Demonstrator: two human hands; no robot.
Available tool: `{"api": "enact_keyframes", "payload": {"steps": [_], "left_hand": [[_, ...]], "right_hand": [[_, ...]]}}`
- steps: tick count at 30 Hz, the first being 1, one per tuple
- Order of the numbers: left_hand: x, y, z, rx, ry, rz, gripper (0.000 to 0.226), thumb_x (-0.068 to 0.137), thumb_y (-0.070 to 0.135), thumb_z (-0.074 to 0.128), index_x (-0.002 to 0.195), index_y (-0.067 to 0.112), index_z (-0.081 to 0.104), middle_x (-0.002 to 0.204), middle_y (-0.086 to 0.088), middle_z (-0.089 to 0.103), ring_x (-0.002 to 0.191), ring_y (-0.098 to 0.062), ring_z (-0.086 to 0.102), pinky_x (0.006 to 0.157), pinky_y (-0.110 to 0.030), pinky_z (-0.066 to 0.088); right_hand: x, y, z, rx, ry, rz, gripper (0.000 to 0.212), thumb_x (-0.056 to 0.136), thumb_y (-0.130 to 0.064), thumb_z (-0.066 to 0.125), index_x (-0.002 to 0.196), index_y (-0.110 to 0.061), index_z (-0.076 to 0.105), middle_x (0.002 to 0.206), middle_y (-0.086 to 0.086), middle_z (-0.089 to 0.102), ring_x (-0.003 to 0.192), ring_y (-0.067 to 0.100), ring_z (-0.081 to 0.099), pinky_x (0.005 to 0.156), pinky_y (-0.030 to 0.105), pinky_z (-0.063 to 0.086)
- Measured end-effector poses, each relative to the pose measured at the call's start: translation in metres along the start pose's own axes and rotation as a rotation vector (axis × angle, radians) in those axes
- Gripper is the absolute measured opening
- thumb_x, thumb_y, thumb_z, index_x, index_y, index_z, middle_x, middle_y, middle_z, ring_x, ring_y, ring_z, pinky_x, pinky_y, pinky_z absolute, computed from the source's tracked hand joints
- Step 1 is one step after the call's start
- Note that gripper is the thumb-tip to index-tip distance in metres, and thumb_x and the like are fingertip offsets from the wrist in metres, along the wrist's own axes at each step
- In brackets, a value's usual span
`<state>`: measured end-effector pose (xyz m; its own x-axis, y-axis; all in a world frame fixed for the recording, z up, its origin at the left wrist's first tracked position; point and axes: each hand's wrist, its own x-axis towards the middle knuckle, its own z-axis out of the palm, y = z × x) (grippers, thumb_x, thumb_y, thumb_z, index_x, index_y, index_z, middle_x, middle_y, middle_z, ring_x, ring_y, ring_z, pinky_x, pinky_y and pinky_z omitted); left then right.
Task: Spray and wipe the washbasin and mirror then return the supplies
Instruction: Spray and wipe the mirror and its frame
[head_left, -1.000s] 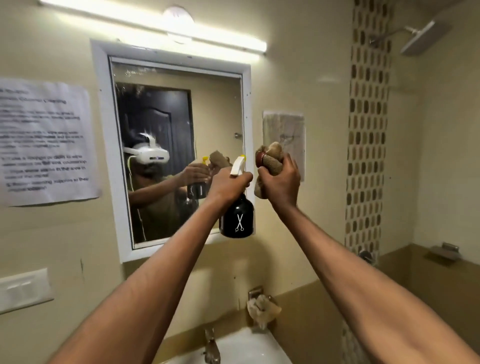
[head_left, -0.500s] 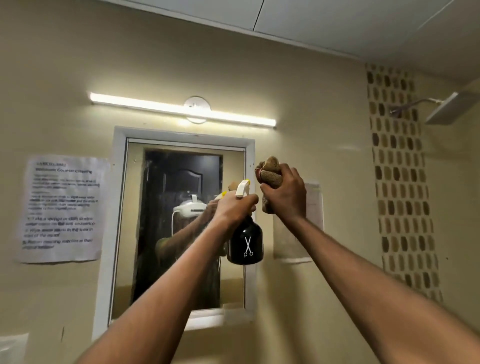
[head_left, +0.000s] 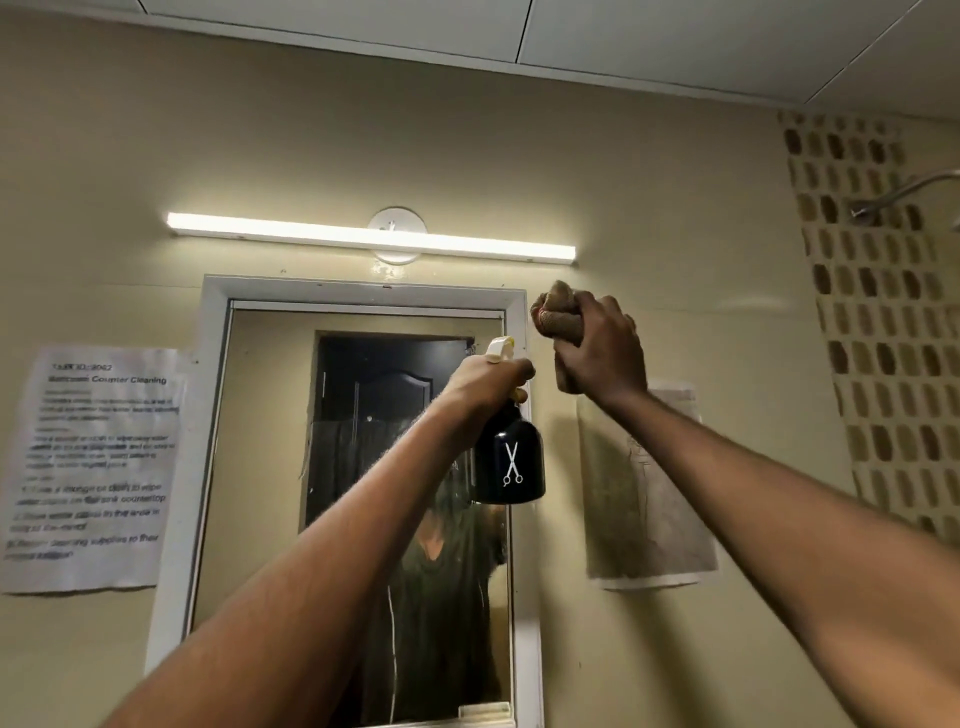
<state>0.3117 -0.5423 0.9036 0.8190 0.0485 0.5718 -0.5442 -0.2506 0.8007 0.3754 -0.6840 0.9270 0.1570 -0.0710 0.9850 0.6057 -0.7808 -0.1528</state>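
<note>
The white-framed mirror (head_left: 270, 467) hangs on the beige wall, centre left. My left hand (head_left: 485, 379) grips the neck of a black spray bottle (head_left: 509, 462) with a white scissors mark and a white nozzle, held up in front of the mirror's right edge. Just right of it, my right hand (head_left: 597, 358) is closed around a bunched brown cloth (head_left: 556, 312), level with the mirror's top right corner. The washbasin is out of view below.
A lit tube light (head_left: 363, 236) runs above the mirror. A printed instruction sheet (head_left: 96, 467) is taped left of the mirror, and a faded paper (head_left: 649, 488) to its right. A shower arm (head_left: 904, 195) sticks out by the spotted tile strip (head_left: 878, 322) at the far right.
The view has tilted upward: basin and tap have dropped out of sight and the ceiling has come in. Both hands stay raised by the mirror's right edge, holding bottle and cloth.
</note>
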Motion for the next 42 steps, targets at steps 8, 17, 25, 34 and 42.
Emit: {"api": "enact_keyframes", "payload": {"steps": [8,17,25,34,42], "left_hand": [[0.036,0.007,0.014,-0.025,0.016,0.012,0.008,0.083,0.017,0.061,0.082,0.011,0.057,0.08,-0.011,0.056,0.072,-0.023,0.052,0.066,-0.031,0.043],[0.055,0.01,0.024,0.038,0.206,0.057,0.007,0.079,0.015,0.059,0.077,0.008,0.061,0.067,-0.006,0.06,0.056,-0.016,0.055,0.048,-0.019,0.045],[0.051,0.014,0.03,0.002,0.064,-0.013,0.01,0.085,0.014,0.06,0.091,0.008,0.056,0.078,-0.006,0.056,0.064,-0.015,0.055,0.056,-0.024,0.045],[0.028,-0.022,0.028,-0.04,-0.002,-0.149,0.007,0.086,0.009,0.057,0.092,0.007,0.055,0.078,-0.009,0.054,0.07,-0.021,0.055,0.076,-0.035,0.045],[0.019,-0.024,0.022,-0.049,0.009,-0.091,0.005,0.089,0.013,0.057,0.09,0.01,0.053,0.086,-0.01,0.055,0.074,-0.018,0.055,0.072,-0.031,0.047]], "right_hand": [[0.06,0.002,0.012,-0.069,-0.011,-0.146,0.048,0.081,-0.019,0.068,0.127,-0.02,0.052,0.121,0.013,0.055,0.107,0.037,0.053,0.08,0.038,0.045],[0.075,0.011,0.028,-0.039,-0.059,-0.231,0.043,0.078,-0.026,0.068,0.119,-0.023,0.055,0.114,0.01,0.057,0.103,0.036,0.054,0.076,0.036,0.042],[0.084,0.012,0.028,-0.097,-0.08,-0.351,0.042,0.08,-0.027,0.067,0.121,-0.025,0.057,0.112,0.01,0.058,0.101,0.036,0.055,0.075,0.037,0.044],[0.065,0.02,0.024,-0.148,-0.246,-0.595,0.033,0.083,-0.027,0.065,0.115,-0.019,0.059,0.107,0.012,0.058,0.093,0.032,0.055,0.066,0.031,0.034],[0.091,0.01,0.026,-0.14,-0.205,-0.506,0.03,0.081,-0.031,0.065,0.107,-0.018,0.059,0.105,0.014,0.056,0.098,0.038,0.055,0.069,0.035,0.037]]}}
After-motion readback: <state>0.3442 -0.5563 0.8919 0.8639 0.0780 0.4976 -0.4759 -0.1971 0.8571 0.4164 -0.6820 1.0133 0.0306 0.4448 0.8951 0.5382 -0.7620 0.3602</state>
